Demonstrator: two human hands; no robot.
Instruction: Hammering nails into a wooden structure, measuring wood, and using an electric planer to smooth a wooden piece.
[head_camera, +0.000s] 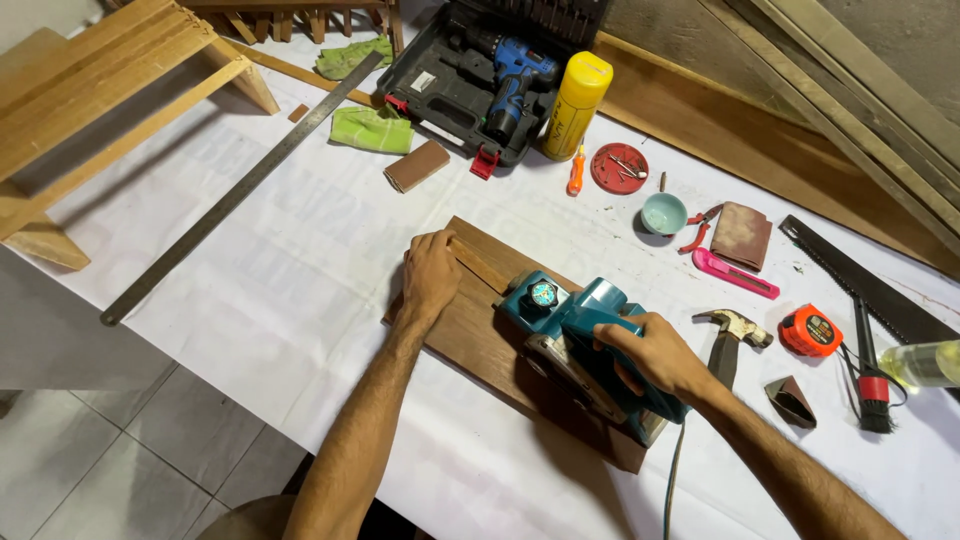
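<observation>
We see the right hand (655, 358) gripping the handle of a teal electric planer (585, 345), which sits on a dark wooden board (470, 330) on the white table (300, 270). The left hand (430, 275) presses flat on the board's far end, holding a thin wooden strip (480, 265). A hammer (730, 335) lies just beside the planer.
</observation>
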